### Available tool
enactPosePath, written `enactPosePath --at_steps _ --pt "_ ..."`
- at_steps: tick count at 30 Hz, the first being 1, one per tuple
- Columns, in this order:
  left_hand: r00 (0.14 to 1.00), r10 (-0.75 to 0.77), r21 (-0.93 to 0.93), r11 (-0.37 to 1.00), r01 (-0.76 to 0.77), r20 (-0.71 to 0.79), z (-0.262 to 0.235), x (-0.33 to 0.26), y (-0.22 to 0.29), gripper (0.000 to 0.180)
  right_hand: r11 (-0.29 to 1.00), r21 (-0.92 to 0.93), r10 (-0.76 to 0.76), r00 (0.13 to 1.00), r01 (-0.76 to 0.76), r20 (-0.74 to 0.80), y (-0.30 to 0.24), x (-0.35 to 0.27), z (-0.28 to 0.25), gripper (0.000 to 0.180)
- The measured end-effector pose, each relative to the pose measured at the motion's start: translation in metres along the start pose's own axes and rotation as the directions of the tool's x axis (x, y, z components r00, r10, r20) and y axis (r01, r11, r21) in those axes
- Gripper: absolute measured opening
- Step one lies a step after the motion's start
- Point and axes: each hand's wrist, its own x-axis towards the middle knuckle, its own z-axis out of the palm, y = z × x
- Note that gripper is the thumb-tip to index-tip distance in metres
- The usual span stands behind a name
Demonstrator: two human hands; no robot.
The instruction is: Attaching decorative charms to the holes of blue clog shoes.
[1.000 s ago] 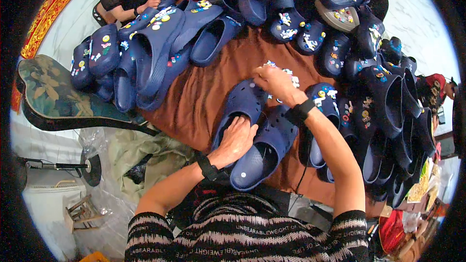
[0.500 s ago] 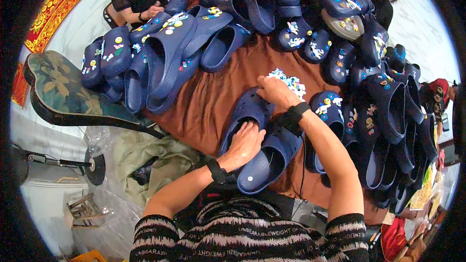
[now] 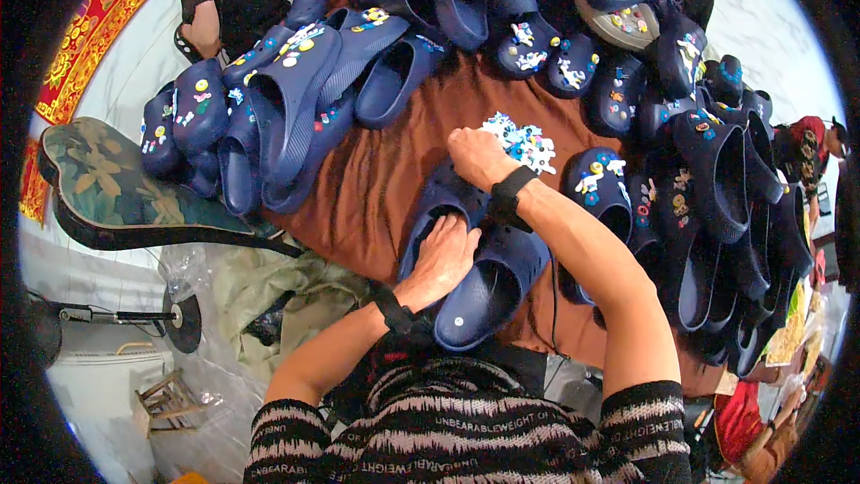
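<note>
A pair of plain navy clogs (image 3: 475, 255) lies side by side at the near edge of the brown-clothed table (image 3: 376, 188), openings up, heels toward the person. Just beyond their toes, toward the table's middle, sits a small heap of blue-and-white shoe charms (image 3: 524, 143).

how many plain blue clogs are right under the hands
2. One clog lies under the left hand on the brown cloth; the other clog lies beside it, below the right hand. Decorated clogs around them are not counted.
</note>
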Motion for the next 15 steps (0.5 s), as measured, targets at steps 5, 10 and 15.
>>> enactPosePath --at_steps 5,10,15 --pt "0.999 0.036 0.006 0.999 -0.036 -0.017 0.0031 0.0011 -0.0058 0.032 1.0 -0.004 0.018 0.994 -0.019 -0.105 -0.0024 -0.0015 0.0077 0.014" --pt "0.999 0.044 0.017 0.999 -0.044 -0.016 0.0026 0.0032 -0.0043 0.032 0.999 -0.024 0.022 0.996 -0.024 -0.083 -0.0012 -0.0002 0.0085 0.016" --pt "0.998 0.03 0.006 1.0 -0.03 -0.046 0.0042 0.003 -0.0069 0.034 0.998 0.002 0.056 0.998 -0.056 0.006 0.003 0.0033 0.0067 0.016"
